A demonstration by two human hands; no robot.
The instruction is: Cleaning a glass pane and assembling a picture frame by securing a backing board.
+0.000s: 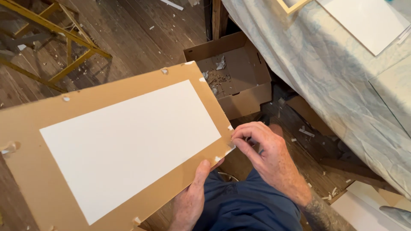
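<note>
Both hands are on the brown backing board [128, 107] right now. Right hand [267, 156] comes in at the board's near right edge, thumb and forefinger pressed together, pinching a small white scrap of tape [231, 147] stuck at that edge. Left hand [190, 201] sits just below and to the left of the right one, thumb up on the face of the board and fingers under it, gripping the lower edge to steady it.

Key relation: the board runs away from both hands to the left and slightly up, its long axis stretching leftward from the pinch, so nearly all of it lies left of the hands. The right hand is the one at the tape; the left only braces.

On the board's face lies a white rectangular sheet [128, 149], its right edge just left of the right fingertips. More tape remnants dot the board's border.

Beyond the right hand, farther away, an open cardboard box [239, 81] holds torn scraps. Right of the hands, a pale cloth [325, 72] drapes a table. Far left, past the board, yellow frame pieces [64, 38] rest on the dark wood floor [141, 34].
</note>
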